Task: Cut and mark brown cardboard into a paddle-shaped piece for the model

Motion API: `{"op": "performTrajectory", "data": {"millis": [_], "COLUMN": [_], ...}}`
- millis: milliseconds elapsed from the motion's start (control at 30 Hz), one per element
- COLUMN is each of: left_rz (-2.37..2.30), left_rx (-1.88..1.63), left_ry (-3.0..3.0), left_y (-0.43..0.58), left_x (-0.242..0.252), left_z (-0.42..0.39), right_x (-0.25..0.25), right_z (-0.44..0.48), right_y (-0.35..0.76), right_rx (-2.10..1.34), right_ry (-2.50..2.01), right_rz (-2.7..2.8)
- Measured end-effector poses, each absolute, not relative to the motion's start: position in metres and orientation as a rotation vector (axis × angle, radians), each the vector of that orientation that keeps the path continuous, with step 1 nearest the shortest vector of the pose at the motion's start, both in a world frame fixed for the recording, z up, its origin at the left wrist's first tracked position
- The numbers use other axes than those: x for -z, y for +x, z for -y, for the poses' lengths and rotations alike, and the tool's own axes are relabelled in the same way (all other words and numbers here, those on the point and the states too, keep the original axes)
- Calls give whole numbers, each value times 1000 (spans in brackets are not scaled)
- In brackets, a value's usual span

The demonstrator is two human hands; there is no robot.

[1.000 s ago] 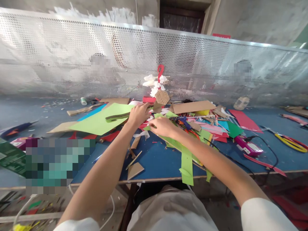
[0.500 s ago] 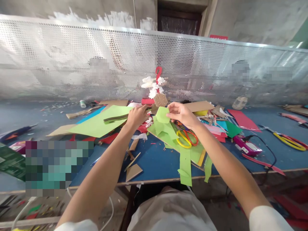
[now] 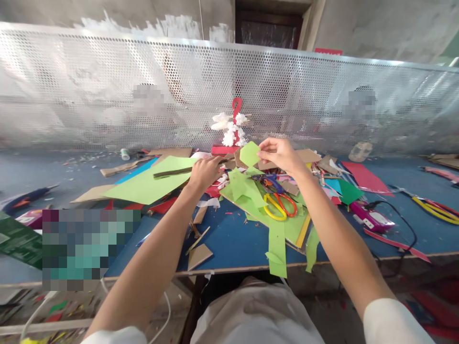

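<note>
My right hand [image 3: 278, 152] pinches the left-pointing edge of a light green paper hexagon [image 3: 250, 154] between thumb and fingertips, above the heap on the table. Partly behind the hexagon shows a brown cardboard piece [image 3: 237, 157]. My left hand [image 3: 206, 171] is closed over a long brown cardboard strip [image 3: 174, 172] that sticks out to its left; its fingertips are partly hidden. Beneath that strip lies a large green paper sheet [image 3: 150, 184]. Scissors [image 3: 275, 206] with yellow and orange handles rest on green paper scraps [image 3: 247, 188] near my right forearm.
A red stand with white flowers [image 3: 234, 129] rises behind my hands, before a perforated metal screen [image 3: 107, 95]. At right lie a purple power strip [image 3: 373, 217] with a black cord and yellow-red pliers [image 3: 430, 205]. A pixelated object [image 3: 89, 248] covers the left front.
My right hand has lifted the green hexagon up and slightly right, and it now overlaps the brown cardboard piece, which has dropped lower. My left hand has stayed almost still.
</note>
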State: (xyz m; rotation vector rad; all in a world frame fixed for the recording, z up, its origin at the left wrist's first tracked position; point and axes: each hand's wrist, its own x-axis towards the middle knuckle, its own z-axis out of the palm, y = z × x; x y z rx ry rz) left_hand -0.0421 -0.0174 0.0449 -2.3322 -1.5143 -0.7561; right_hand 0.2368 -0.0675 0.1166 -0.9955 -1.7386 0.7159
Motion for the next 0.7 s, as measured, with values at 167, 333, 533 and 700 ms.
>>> {"op": "performTrajectory", "data": {"millis": [167, 333, 533, 700], "left_rz": [1522, 1522, 1512, 1490], "left_rx": [760, 719, 700, 720], "left_ry": [-2351, -2353, -2353, -2360], "left_y": [-42, -40, -38, -40], "left_x": [-47, -51, -52, -50], "left_z": [20, 24, 25, 23], "right_x": [-115, -114, -110, -110], "right_z": [68, 64, 63, 64], "right_y": [233, 233, 232, 232], "right_rx": [-649, -662, -539, -480], "right_ry": [-1033, -1036, -1082, -1102], "right_rz": [1843, 1875, 1858, 1847]}}
